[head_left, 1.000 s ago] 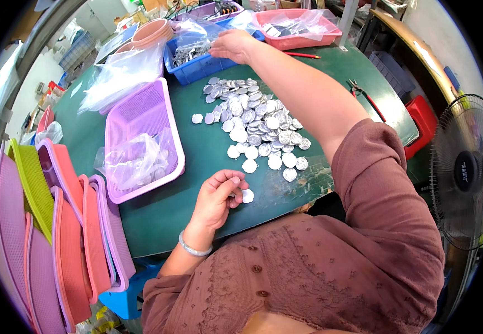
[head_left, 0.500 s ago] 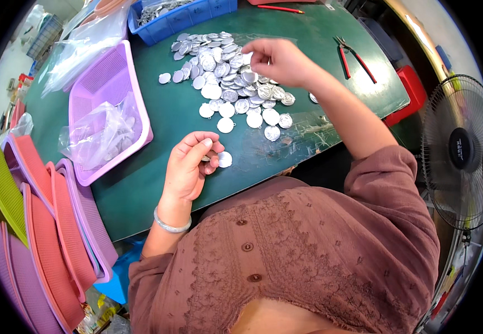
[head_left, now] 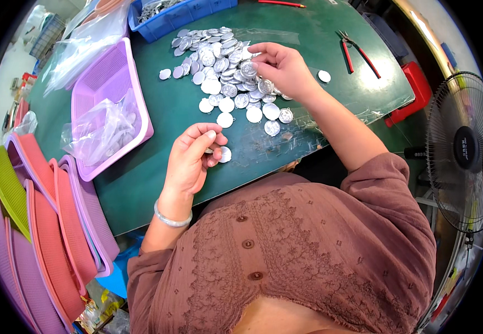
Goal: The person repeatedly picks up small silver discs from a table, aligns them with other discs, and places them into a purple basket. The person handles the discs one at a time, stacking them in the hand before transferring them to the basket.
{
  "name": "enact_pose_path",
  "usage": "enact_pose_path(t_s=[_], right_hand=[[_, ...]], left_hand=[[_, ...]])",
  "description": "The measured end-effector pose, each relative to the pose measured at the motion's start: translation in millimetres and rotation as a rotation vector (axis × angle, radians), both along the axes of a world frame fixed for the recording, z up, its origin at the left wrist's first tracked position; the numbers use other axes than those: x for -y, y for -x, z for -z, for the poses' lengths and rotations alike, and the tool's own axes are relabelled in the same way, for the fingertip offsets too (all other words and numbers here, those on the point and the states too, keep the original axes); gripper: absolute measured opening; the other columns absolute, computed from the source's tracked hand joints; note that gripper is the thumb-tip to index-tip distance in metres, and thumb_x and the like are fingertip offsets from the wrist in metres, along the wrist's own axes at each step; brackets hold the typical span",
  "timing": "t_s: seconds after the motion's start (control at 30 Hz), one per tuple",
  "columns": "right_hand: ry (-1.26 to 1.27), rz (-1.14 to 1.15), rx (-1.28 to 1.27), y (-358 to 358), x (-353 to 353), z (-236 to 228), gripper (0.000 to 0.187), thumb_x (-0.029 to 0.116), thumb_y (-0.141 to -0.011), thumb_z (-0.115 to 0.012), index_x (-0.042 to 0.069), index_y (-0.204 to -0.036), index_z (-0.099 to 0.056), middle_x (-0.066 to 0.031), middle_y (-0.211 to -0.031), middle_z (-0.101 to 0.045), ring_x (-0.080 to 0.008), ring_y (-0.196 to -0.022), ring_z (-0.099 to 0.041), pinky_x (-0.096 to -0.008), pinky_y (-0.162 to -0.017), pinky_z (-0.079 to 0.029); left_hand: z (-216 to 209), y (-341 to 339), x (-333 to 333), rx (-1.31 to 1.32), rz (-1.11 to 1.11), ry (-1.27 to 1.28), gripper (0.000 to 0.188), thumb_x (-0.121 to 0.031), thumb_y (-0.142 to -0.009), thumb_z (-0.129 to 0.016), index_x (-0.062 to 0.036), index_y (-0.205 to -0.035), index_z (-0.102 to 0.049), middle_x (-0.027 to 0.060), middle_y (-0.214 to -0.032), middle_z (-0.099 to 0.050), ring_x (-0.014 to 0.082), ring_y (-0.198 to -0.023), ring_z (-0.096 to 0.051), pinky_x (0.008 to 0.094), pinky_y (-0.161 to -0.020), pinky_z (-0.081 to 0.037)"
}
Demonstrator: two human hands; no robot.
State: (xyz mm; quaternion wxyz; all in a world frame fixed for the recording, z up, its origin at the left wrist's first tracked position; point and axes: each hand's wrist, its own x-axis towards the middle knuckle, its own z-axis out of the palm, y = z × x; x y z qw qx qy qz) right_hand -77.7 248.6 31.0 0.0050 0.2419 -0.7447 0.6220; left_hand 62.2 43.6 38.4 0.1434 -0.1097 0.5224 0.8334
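A heap of round silver medals, many with a small loop at the rim, lies on the green table. My right hand reaches over the heap's right side; its thumb and fingers are closed on one patterned medal. Nearer to me, my left hand is curled with thumb and fingertips together. A small metal edge shows between those fingers, seemingly a medal seen edge-on; the rest is hidden. Beside the left fingertips a plain-faced medal lies on the table.
Left of the heap stands a purple basket holding a clear plastic bag. A blue bin of metal parts is at the back. Red-handled pliers and a single medal lie right. Stacked baskets and a fan flank me.
My right hand has shifted slightly and now shows a medal at its fingertips. A lone medal at the right, partly hidden by my arm before, is in full view. My left hand stays almost still.
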Motion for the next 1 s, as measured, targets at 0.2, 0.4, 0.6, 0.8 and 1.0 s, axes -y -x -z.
enact_pose_path(t_s=[0.2,0.4,0.6,0.8,1.0], right_hand=[[0.441,-0.161,0.481,-40,20,-16,0.033,0.000,-0.076,-0.057,-0.006,-0.108,-0.047,-0.0089,-0.085,-0.055,-0.0159,-0.068,-0.059,-0.0237,-0.058,-0.049],[0.506,-0.108,0.484,-83,38,-12,0.031,-0.001,-0.077,-0.054,-0.006,-0.107,-0.047,-0.0094,-0.089,-0.054,-0.0149,-0.071,-0.059,-0.0240,-0.061,-0.049],[0.495,-0.190,0.541,-90,37,-3,0.027,-0.001,-0.080,-0.053,-0.004,-0.107,-0.050,-0.0103,-0.090,-0.057,-0.0163,-0.074,-0.060,-0.0251,-0.063,-0.049],[0.427,-0.255,0.569,-89,31,-4,0.024,0.002,-0.082,-0.051,-0.005,-0.105,-0.051,-0.0103,-0.087,-0.058,-0.0162,-0.073,-0.060,-0.0251,-0.063,-0.049],[0.421,-0.281,0.636,-88,27,-1,0.023,0.004,-0.084,-0.050,-0.004,-0.106,-0.051,-0.0110,-0.088,-0.059,-0.0174,-0.074,-0.060,-0.0262,-0.064,-0.050]], left_hand=[[-4,11,-14,-0.058,-0.032,-0.027,0.013,-0.010,-0.084,-0.054,-0.0024,-0.094,-0.054,0.0046,-0.076,-0.058,0.0065,-0.055,-0.050,0.0171,-0.046,-0.036],[3,12,-19,-0.142,-0.147,0.018,0.009,-0.008,-0.081,-0.059,-0.0031,-0.088,-0.056,0.0027,-0.073,-0.059,0.0057,-0.054,-0.050,0.0162,-0.045,-0.036],[7,9,-12,-0.132,-0.176,0.086,0.006,-0.009,-0.081,-0.057,-0.0034,-0.084,-0.057,0.0022,-0.069,-0.058,0.0061,-0.054,-0.050,0.0170,-0.046,-0.036],[4,9,-5,-0.117,-0.111,0.132,0.006,-0.011,-0.081,-0.055,-0.0049,-0.081,-0.055,0.0018,-0.067,-0.056,0.0077,-0.054,-0.049,0.0184,-0.047,-0.034],[5,10,-5,-0.121,-0.095,0.166,0.006,-0.011,-0.081,-0.055,-0.0048,-0.081,-0.055,0.0013,-0.067,-0.056,0.0071,-0.054,-0.049,0.0179,-0.047,-0.034]])
